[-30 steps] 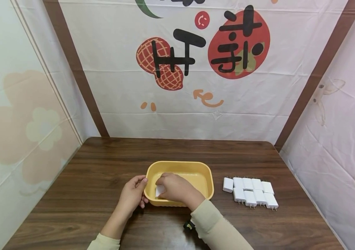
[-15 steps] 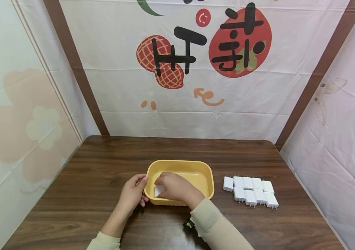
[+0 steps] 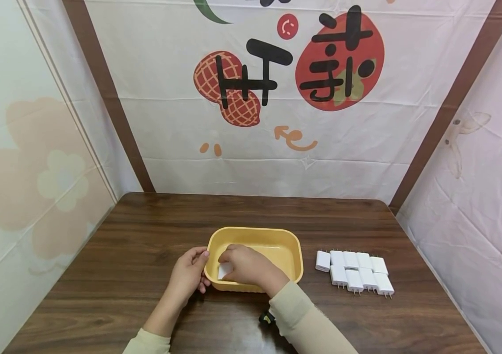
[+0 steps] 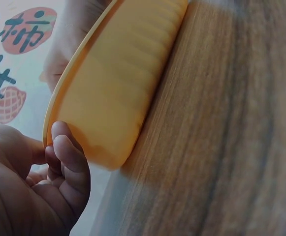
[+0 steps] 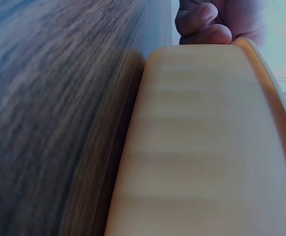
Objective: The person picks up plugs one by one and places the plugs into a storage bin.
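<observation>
- In the lower middle of the head view we see a yellow tub [image 3: 277, 236] standing on a dark wooden table [image 3: 153, 221].
- Our left hand [image 3: 186, 276] sits at the tub's left end, fingers curled round the rim and outer wall, thumb tip at the rim; the left wrist view shows those curled fingers [image 4: 69, 162] touching the tub's ribbed outer wall [image 4: 123, 83] at its corner.
- Our right hand [image 3: 246, 265] reaches over the near rim into the tub, fingers bent down onto a white charger [image 3: 225, 270] in the tub's left near corner; the fingers pinch it at its top edge, but we cannot tell whether it rests on the tub floor or is lifted.
- The right wrist view, lower right of its frame, is filled by the tub's outer wall [image 5: 206, 147], blurred, with the left hand's fingers [image 5: 202, 22] curled against the corner at the top.
- To the right of the tub, well apart from both hands, a group of white chargers [image 3: 357, 272] lies in two close rows on the table, prongs toward the near edge on the front row.
- A cream sleeve [image 3: 308, 324] covers the right forearm in the lower middle of the frame, and a small black object [image 3: 266, 318] shows just beside it.
- Behind the table hangs a white printed cloth [image 3: 277, 98] with a peanut and a red fruit.
</observation>
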Tool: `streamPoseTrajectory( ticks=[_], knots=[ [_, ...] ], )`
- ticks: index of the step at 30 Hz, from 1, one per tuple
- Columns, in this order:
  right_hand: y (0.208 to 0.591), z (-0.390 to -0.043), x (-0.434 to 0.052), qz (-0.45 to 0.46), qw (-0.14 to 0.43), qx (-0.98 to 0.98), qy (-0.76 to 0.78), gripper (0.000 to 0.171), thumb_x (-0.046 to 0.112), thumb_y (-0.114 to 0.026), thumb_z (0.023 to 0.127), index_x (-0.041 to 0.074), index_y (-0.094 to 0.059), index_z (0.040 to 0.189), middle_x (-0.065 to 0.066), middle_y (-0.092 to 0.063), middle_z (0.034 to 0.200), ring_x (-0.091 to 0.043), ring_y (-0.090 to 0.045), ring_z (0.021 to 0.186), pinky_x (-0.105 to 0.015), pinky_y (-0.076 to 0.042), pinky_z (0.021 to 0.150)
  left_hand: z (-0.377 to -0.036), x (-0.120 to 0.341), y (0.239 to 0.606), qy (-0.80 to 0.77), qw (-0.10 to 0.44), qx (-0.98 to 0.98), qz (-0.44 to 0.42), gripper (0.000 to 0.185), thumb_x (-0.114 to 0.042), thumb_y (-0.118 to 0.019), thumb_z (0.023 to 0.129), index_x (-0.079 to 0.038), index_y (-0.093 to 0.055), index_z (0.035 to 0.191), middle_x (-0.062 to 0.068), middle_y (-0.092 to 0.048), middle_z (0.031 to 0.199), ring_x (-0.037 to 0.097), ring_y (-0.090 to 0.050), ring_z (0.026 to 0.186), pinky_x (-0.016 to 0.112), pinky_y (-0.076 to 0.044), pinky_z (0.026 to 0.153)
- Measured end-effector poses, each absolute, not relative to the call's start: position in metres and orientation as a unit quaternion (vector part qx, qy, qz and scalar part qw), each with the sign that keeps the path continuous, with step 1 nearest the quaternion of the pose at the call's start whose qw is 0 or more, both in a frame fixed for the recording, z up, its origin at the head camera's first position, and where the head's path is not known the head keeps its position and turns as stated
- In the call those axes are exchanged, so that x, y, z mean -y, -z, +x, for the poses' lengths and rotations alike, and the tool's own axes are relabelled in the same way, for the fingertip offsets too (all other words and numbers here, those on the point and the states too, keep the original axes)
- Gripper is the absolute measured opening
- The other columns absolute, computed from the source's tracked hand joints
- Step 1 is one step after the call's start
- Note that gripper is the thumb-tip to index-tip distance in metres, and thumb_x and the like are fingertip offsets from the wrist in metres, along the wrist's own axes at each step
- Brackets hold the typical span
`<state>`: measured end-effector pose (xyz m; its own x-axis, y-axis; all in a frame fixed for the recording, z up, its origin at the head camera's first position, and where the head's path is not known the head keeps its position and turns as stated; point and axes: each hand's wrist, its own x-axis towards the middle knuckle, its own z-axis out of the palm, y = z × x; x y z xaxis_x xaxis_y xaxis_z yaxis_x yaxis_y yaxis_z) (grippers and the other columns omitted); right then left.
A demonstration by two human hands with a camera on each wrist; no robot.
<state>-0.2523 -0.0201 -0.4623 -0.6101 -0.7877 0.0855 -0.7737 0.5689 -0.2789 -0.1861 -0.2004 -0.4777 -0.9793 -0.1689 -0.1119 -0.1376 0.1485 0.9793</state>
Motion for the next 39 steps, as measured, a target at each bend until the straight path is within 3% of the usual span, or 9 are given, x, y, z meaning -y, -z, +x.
streamPoseTrajectory(
  ticks=[30, 39],
  knots=[
    [0.454, -0.252, 0.014, -0.444, 0.003, -0.887, 0.128, 0.041, 0.03, -0.086, 0.083, 0.015, -0.074, 0.119, 0.004, -0.069, 0.109, -0.002, -0.058, 0.081, -0.019, -0.05, 0.08, -0.187, 0.2, 0.477, 0.651, 0.008, 0.752, 0.105, 0.037, -0.025, -0.051, 0.109, 0.0, -0.055, 0.137, 0.018, -0.063, 0.081, 0.018, -0.059, 0.052, 0.028, -0.05, 0.041],
    [0.448, -0.255, 0.007, -0.435, 0.009, -0.893, 0.117, 0.048, 0.035, -0.086, 0.083, 0.016, -0.072, 0.124, 0.006, -0.067, 0.116, -0.006, -0.063, 0.101, -0.022, -0.051, 0.092, -0.191, 0.201, 0.482, 0.649, 0.0, 0.754, 0.105, 0.04, -0.027, -0.052, 0.109, -0.001, -0.053, 0.14, 0.018, -0.064, 0.083, 0.019, -0.059, 0.052, 0.03, -0.051, 0.041]
  ],
)
